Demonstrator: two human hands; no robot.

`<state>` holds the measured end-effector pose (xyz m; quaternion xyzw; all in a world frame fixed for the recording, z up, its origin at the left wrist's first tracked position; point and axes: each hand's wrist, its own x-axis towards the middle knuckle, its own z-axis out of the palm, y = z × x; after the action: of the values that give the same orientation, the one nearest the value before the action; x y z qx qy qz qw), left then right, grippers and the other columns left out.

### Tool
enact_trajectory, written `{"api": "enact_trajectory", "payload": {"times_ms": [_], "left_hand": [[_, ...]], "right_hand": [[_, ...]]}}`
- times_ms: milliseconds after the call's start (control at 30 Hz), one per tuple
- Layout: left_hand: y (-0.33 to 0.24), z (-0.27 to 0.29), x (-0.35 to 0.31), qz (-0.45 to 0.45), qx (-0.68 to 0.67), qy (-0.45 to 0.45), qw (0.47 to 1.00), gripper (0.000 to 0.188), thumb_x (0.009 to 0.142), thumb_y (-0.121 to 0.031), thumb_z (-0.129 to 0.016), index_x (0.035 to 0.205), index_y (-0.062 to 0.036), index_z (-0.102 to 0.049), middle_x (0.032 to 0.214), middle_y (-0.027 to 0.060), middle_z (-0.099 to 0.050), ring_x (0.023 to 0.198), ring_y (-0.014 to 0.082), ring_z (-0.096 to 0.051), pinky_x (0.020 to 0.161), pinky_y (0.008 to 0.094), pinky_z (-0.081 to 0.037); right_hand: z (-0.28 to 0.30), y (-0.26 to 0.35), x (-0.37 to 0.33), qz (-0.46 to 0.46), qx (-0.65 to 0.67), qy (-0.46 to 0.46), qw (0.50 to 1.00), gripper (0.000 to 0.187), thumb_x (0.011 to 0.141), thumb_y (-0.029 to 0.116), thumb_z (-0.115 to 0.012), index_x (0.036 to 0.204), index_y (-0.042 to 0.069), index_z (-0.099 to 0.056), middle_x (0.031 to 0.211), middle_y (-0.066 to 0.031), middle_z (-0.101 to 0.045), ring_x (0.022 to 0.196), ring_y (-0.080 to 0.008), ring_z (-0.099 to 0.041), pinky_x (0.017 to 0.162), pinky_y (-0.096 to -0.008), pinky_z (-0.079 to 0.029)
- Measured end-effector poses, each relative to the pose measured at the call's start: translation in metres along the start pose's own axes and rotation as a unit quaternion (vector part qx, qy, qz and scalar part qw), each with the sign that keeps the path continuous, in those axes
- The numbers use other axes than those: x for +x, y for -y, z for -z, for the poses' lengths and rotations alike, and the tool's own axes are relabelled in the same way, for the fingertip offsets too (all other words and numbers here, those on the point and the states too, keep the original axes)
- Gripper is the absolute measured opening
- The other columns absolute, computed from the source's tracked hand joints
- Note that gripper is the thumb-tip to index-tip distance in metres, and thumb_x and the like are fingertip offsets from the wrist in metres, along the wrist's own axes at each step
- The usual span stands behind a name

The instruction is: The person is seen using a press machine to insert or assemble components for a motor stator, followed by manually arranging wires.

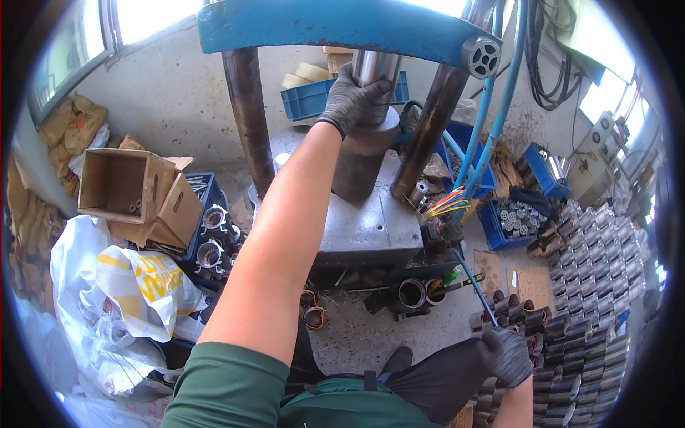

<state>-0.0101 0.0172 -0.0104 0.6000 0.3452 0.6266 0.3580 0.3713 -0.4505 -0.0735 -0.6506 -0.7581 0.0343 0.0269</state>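
Observation:
My left hand (355, 100), in a dark grey glove, reaches up into a blue press (342, 28). Its fingers are closed around the side of a shiny metal cylinder (379, 65) beneath the press's crossbeam. Below that stands a wider dark steel cylinder (359, 164) on the grey metal press table (342, 232). At the lower right, my gloved right hand (505, 355) is wrapped round the end of a thin blue lever (474, 282), which slants up toward the press's right side. The left hand hides part of the shiny cylinder.
Thick columns (248, 121) flank the press table. Many metal cylinders (592, 264) stand stacked in rows at right, beside a blue crate of small metal parts (515, 222). To the left are an open cardboard box (121, 187), plastic bags (143, 285) and motor housings (212, 253).

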Motion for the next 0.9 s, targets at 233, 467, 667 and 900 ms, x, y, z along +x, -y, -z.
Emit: {"api": "enact_trajectory", "payload": {"times_ms": [233,467,667,900], "left_hand": [[-0.007,0.0,-0.005,0.009,0.016,-0.005,1.0,0.102,0.069,-0.053,-0.101,0.143,-0.0002,-0.055,0.126,0.0177,-0.075,0.118,0.0283,-0.071,0.107,0.0393,-0.053],[-0.011,-0.001,-0.007,0.009,0.026,-0.009,1.0,0.096,0.071,-0.052,-0.101,0.138,-0.0004,-0.057,0.123,0.0179,-0.076,0.114,0.0286,-0.072,0.104,0.0399,-0.055],[-0.014,-0.001,-0.011,0.018,0.031,-0.015,0.999,0.093,0.072,-0.051,-0.1,0.136,0.0001,-0.058,0.122,0.0181,-0.076,0.113,0.0288,-0.072,0.104,0.0398,-0.055],[-0.018,-0.003,-0.014,0.02,0.027,-0.022,0.999,0.092,0.074,-0.051,-0.099,0.136,0.001,-0.057,0.123,0.0189,-0.075,0.114,0.0292,-0.072,0.105,0.0399,-0.055]], "right_hand": [[0.005,-0.008,0.003,0.009,-0.033,0.042,0.999,0.021,0.09,0.025,-0.073,0.084,0.006,-0.067,0.078,-0.02,-0.069,0.077,-0.0424,-0.071,0.07,-0.0544,-0.057],[0.029,-0.008,0.018,0.031,0.003,0.028,0.999,0.017,0.09,0.02,-0.072,0.104,0.01,-0.075,0.09,-0.0187,-0.075,0.082,-0.0401,-0.075,0.074,-0.0511,-0.06],[0.037,-0.015,0.025,0.048,0.065,-0.033,0.996,0.022,0.091,0.015,-0.071,0.112,0.01,-0.076,0.096,-0.0176,-0.077,0.084,-0.04,-0.075,0.076,-0.05,-0.061],[0.03,-0.018,0.015,0.059,-0.004,0.104,0.993,0.025,0.09,0.016,-0.071,0.113,0.008,-0.076,0.098,-0.0171,-0.077,0.087,-0.0398,-0.075,0.079,-0.0495,-0.061]]}}
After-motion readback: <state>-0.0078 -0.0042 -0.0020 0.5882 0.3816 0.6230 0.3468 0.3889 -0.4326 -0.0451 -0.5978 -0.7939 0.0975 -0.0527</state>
